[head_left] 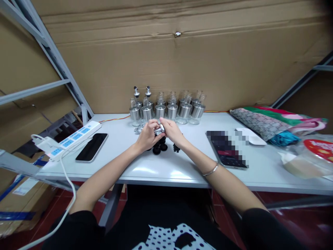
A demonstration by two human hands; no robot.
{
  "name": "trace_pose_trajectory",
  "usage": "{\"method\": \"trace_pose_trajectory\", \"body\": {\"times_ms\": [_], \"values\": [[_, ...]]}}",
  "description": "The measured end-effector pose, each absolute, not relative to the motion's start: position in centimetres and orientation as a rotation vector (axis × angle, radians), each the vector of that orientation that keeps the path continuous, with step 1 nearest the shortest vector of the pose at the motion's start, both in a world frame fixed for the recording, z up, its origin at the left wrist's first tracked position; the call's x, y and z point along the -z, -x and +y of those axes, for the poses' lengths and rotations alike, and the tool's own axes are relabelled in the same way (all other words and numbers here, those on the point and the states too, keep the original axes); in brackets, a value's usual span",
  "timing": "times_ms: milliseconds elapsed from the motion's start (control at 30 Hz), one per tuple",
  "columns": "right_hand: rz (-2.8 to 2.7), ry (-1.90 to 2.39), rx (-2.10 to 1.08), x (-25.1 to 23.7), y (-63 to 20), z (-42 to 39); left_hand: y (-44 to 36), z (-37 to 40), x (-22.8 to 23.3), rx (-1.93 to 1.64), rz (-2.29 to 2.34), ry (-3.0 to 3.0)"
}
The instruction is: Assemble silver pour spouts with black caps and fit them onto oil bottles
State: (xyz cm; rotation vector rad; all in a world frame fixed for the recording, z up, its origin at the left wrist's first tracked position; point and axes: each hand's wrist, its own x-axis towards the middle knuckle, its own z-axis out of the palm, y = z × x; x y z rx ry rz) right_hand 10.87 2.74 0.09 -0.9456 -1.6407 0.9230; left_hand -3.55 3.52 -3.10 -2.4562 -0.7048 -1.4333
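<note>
Your left hand [147,136] and your right hand [170,131] meet over the middle of the pale grey table [182,170], and both are closed around one small shiny metal pourer cap [160,129], which you hold between the fingertips just above the table surface. The piece is mostly covered by your fingers, so I cannot tell exactly which part each hand pinches; it seems that the left hand steadies it while the right hand works on its top. Directly under your hands lie several small black round rubber stoppers [159,148], loose on the table, and a few more small black parts [176,148] are just beside your right wrist. Behind your hands stands a row of glass bottles with steel sleeves [166,111] against the brown cardboard wall [182,62]; only the two bottles at the left end carry a finished silver pourer top [142,92], and the others look open at the neck. My judgement is that you are in the step of assembling one pourer, joining the metal part with a black stopper. The next move calls for a firm, straight press and then a careful reach to the row, without knocking the near bottles. A black phone [92,147] and a white power strip with blue sockets [74,136] lie well apart at your left.
</note>
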Motion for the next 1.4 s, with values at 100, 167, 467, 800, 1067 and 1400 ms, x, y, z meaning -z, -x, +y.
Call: {"method": "trace_pose_trajectory", "body": {"times_ms": [100, 167, 467, 800, 1067, 1400], "values": [[-1.733, 1.037, -0.806, -0.3, -11.1, 2.3, 3.5, 3.4, 2.9, 1.425, -0.68, 2.417], [-1.799, 1.109, -0.698, -0.5, -11.2, 2.0, 3.5, 3.2, 2.6, 1.417, -0.666, 2.39], [-1.837, 1.264, -0.43, -0.5, -11.3, 1.9, 4.0, 3.0, 1.7, 1.389, -0.652, 2.413], [-1.881, 1.225, -0.274, -0.8, -11.6, 1.4, 3.9, 2.5, 0.4, 1.42, -0.496, 2.451], [-1.915, 1.045, -0.503, -0.9, -12.1, 1.6, 4.5, 2.9, 0.4, 1.412, -0.596, 2.444], [-1.788, 0.794, -1.108, -0.9, -13.9, 4.0, 4.2, 4.8, -1.2, 1.221, -0.646, 2.653]]}}
